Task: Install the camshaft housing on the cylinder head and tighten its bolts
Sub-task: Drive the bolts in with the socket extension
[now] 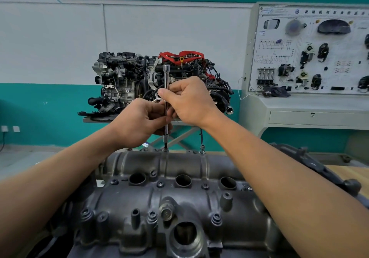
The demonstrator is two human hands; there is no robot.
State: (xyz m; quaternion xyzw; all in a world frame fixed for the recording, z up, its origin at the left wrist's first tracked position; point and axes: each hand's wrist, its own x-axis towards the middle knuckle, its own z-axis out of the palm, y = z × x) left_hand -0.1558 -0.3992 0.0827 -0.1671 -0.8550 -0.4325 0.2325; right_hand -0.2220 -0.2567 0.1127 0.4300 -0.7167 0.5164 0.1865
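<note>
Nearest, at six o'clock, the camshaft housing fills the lower frame. It is dull grey cast metal, ribbed, with three round wells across its middle and a large round bore at its near edge. At twelve o'clock on its far edge a slim polished steel extension bar stands upright, its tip on a bolt. The left hand pinches the bar low from nine o'clock. The right hand curls round it higher, from three o'clock. Beyond stands a dark engine.

A vehicle-repair training workshop: a complete engine sits on a stand, beside a wall-mounted teaching board of car electrical parts.
</note>
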